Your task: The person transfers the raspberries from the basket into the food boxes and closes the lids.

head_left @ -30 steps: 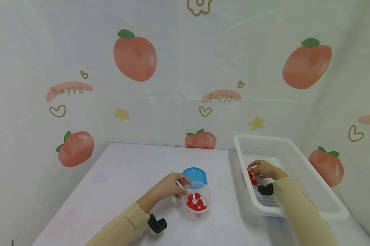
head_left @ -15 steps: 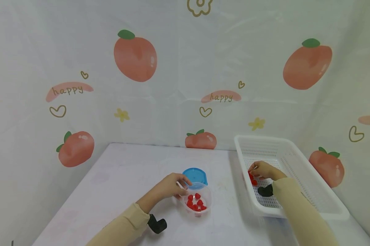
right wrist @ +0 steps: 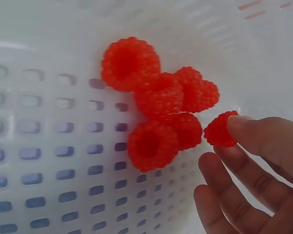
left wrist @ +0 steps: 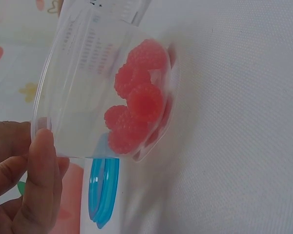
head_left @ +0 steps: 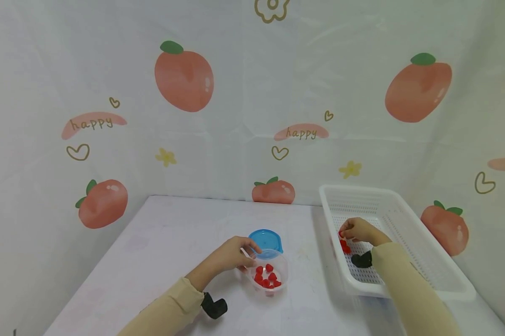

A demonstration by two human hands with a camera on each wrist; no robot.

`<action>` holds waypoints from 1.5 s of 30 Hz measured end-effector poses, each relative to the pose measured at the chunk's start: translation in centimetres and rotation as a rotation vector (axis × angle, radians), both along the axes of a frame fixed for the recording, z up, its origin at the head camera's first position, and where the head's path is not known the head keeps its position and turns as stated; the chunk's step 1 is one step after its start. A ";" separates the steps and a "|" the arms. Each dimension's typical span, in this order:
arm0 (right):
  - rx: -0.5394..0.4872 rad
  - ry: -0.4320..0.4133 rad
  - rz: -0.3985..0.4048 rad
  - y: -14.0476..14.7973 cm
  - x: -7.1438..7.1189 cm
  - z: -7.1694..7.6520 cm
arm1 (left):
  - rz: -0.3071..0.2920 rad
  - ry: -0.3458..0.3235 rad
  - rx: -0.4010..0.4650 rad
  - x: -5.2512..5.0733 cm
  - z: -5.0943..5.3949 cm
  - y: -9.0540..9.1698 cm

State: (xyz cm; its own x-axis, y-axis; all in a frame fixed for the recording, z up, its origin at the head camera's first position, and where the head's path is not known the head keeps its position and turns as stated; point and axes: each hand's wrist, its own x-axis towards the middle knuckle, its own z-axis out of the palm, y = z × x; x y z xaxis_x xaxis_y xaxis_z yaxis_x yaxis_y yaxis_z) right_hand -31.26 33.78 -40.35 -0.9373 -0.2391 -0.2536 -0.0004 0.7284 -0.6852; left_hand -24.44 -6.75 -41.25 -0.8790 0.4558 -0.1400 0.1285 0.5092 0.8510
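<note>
At the left, the beige sleeve (head_left: 164, 308) is extended over the white desk (head_left: 168, 228), with a black object (head_left: 215, 306) seen just beside it. The rim of the clear cup (head_left: 283, 270) is gripped by the left hand (head_left: 231, 254), thumb and fingers clamped on it. The cup is stood upright on the desk, and red raspberries (head_left: 258, 277) are contained in its bottom. Just behind the cup, the blue lid (head_left: 264, 238) is laid on the desk; whether the two touch cannot be told.

Farther right, the white basket (head_left: 357, 188) is placed. Loose berries (right wrist: 154, 151) are clustered inside, near its left wall. One raspberry (right wrist: 219, 129) is pinched by the right hand (head_left: 359, 231), its fingers clamped on the fruit, inside the basket just beside the cluster.
</note>
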 end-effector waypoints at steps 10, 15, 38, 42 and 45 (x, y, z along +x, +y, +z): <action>-0.092 0.070 -0.057 0.2 -0.1 0.8 | 0.003 0.008 -0.003 -0.1 0.0 -0.1; -0.115 0.106 -0.070 0.2 -0.2 1.2 | 0.005 0.004 -0.002 -0.1 0.0 -0.1; -0.452 0.377 -0.197 -3.0 1.5 5.2 | 0.002 0.005 -0.007 0.0 0.0 0.0; -0.560 0.412 -0.206 -4.4 1.9 6.0 | 0.006 0.006 -0.012 0.1 0.0 0.0; -0.607 0.424 -0.200 -5.4 2.2 6.3 | 0.009 0.007 -0.014 0.1 0.1 0.0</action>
State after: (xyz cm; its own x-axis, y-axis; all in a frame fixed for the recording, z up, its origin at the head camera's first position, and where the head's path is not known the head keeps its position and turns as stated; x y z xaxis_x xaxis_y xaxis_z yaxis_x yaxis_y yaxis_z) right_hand -29.07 28.38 -34.04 -0.9652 -0.0369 0.2590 -0.2602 0.2385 -0.9356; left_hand -24.29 -6.73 -41.13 -0.8840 0.4460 -0.1403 0.1298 0.5223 0.8428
